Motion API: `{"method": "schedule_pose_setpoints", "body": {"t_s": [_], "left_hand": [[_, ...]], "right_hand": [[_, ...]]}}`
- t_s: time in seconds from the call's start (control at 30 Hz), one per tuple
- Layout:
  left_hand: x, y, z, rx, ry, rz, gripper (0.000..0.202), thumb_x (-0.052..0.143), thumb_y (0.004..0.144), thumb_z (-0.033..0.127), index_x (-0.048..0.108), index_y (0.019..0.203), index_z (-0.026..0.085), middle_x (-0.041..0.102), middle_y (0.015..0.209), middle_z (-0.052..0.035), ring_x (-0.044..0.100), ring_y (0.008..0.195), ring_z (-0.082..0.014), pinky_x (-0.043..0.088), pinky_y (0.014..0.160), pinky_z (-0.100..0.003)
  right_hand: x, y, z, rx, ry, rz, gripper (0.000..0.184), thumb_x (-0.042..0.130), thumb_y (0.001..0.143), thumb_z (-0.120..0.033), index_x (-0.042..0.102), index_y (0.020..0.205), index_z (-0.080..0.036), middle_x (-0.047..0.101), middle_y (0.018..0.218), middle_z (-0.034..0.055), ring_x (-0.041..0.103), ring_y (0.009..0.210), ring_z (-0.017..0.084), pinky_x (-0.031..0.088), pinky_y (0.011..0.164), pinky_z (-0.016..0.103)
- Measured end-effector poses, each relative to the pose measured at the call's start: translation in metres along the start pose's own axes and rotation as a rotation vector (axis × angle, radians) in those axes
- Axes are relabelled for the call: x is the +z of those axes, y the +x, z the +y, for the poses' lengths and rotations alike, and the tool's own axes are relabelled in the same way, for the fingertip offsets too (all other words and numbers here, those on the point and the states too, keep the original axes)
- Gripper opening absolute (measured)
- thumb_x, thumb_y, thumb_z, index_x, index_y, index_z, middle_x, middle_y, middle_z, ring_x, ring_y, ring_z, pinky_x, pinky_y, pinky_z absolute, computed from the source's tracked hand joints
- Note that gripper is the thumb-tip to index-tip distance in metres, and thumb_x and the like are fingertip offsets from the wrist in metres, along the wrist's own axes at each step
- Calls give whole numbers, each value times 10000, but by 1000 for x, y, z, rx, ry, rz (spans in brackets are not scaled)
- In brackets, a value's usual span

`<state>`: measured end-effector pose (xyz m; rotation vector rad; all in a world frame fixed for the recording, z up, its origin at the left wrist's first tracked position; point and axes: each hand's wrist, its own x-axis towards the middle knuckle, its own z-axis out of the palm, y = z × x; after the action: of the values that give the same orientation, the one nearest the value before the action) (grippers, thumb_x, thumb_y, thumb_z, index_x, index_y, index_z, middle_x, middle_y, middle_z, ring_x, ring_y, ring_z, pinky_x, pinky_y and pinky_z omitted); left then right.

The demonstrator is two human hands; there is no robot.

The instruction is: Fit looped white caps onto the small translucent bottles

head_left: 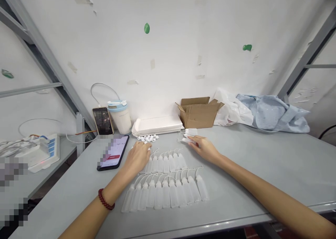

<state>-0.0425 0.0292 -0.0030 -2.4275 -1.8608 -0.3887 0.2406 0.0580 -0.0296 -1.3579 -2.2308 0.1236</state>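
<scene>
Two rows of small translucent squeeze bottles with bent tube tips lie flat on the grey table: a near row (168, 193) and a far row (166, 162). My left hand (138, 156), a red bead bracelet on its wrist, rests palm down at the far row's left end, fingers curled toward a heap of small white caps (148, 138). My right hand (203, 148) reaches past the far row, its fingertips closed on a clear packet of small parts (187, 135).
A black phone (114, 152) lies left of my left hand. Behind stand a second phone (103, 121) on a cable, a lidded cup (120, 115), stacked white trays (157, 125), an open cardboard box (198, 112), a white bag and blue cloth (273, 113).
</scene>
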Motion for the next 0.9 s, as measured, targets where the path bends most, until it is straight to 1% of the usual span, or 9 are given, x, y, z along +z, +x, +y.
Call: {"method": "schedule_pose_setpoints", "body": {"t_s": [0.17,0.27,0.37,0.47,0.6,0.7,0.77,0.8,0.9], "left_hand": [[3,4,1,-12,-66,86,347,438,813,173,559,1137,142,622,931,-101,533,945,-262,432,806,-365],[2,3,6,0,-103,115,379,440,818,186,527,1184,140,608,932,-88,522,953,-255,433,816,-361],[0,0,13,18,-174,147,384,430,827,189,526,1193,127,592,905,-88,511,943,-253,428,829,-374],[-3,-2,19,26,-277,168,334,409,839,198,567,1122,114,581,912,-95,504,946,-248,425,840,-384],[-7,-5,26,36,-397,124,245,408,841,221,604,965,143,582,927,-88,515,940,-238,441,807,-379],[-9,-8,30,45,-438,94,223,413,836,238,599,927,156,582,924,-85,521,944,-244,449,776,-376],[-9,-10,32,50,-466,83,216,417,830,243,595,922,162,585,943,-83,529,948,-242,451,766,-369],[-9,-10,33,52,-483,79,212,422,826,246,594,922,166,588,954,-80,534,947,-239,453,761,-365],[-9,-11,35,53,-529,76,198,448,813,261,591,922,178,602,963,-67,551,920,-225,453,754,-355]], "right_hand": [[5,1,2,22,-43,-25,313,471,871,-220,588,1157,-178,637,895,69,601,714,178,452,644,265],[6,0,1,44,-76,-35,295,481,866,-207,604,1133,-189,623,956,74,613,756,178,458,669,261],[7,-1,0,85,-122,-26,290,488,862,-211,604,1128,-212,601,999,80,617,760,188,456,652,267],[7,-1,0,138,-166,0,293,479,861,-203,596,1130,-212,575,1039,98,612,731,196,444,605,276],[5,-1,0,174,-182,37,290,459,852,-167,583,1115,-164,539,1097,137,603,764,222,435,579,292],[0,-2,-5,166,-149,58,287,452,845,-161,562,1110,-142,529,1113,152,595,794,229,439,598,303],[-3,-4,-11,144,-103,58,256,452,848,-176,567,1074,-140,552,1085,138,593,762,206,440,620,302],[-4,-5,-15,129,-73,49,233,456,849,-187,574,1044,-142,578,1039,122,589,729,189,438,624,294],[-6,-10,-30,73,28,-16,150,467,848,-222,599,883,-160,633,776,36,557,601,134,417,572,240]]}}
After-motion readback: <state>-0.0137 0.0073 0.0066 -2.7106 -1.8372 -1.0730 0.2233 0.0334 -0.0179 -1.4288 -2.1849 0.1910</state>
